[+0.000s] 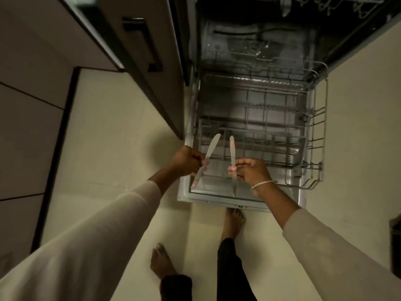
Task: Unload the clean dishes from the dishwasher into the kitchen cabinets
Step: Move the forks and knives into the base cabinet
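Observation:
My left hand [186, 161] pinches a table knife [211, 146] near its middle, blade pointing up and away, handle end with a small pink label pointing down. My right hand [249, 170] pinches a second table knife [232, 152] held almost upright, a pink label near its top end. Both hands hover above the front of the lower dishwasher rack [312, 135], which is pulled out over the open dishwasher door [217, 195]. The knives are apart, not touching. The upper rack [325, 5] shows at the top edge.
A dark cabinet front with a black bar handle [143, 44] stands left of the dishwasher. The floor is pale tile [121, 135]. My bare feet [233, 222] stand just before the door's edge. A dark object [395, 246] sits at the right edge.

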